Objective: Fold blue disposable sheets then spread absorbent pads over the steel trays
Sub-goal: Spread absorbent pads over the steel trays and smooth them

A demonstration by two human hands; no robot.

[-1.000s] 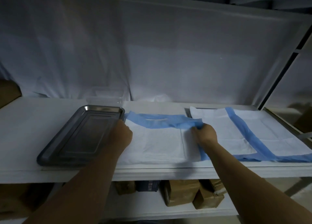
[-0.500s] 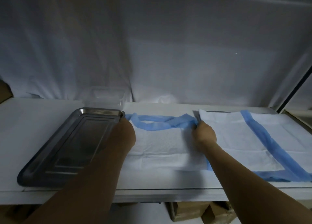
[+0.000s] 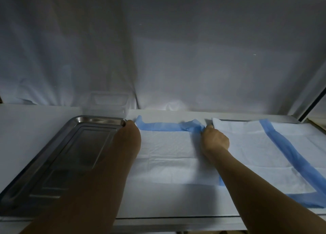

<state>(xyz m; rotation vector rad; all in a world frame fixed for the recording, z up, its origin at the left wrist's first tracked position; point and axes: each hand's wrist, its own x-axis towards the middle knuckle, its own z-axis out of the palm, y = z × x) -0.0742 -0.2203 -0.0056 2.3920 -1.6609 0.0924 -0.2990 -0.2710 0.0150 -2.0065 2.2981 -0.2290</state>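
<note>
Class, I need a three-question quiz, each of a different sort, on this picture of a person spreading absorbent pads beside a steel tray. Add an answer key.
1. True or false: the rectangular steel tray already has a pad spread over it.
2. Which hand pinches the crumpled blue corner of the middle blue-bordered white absorbent pad? A) left hand B) right hand
3. Fill in: the flat second blue-bordered pad lies to the ____ of the middle one.

Key: 1 false, the tray is bare; 2 B; 3 right.
</note>
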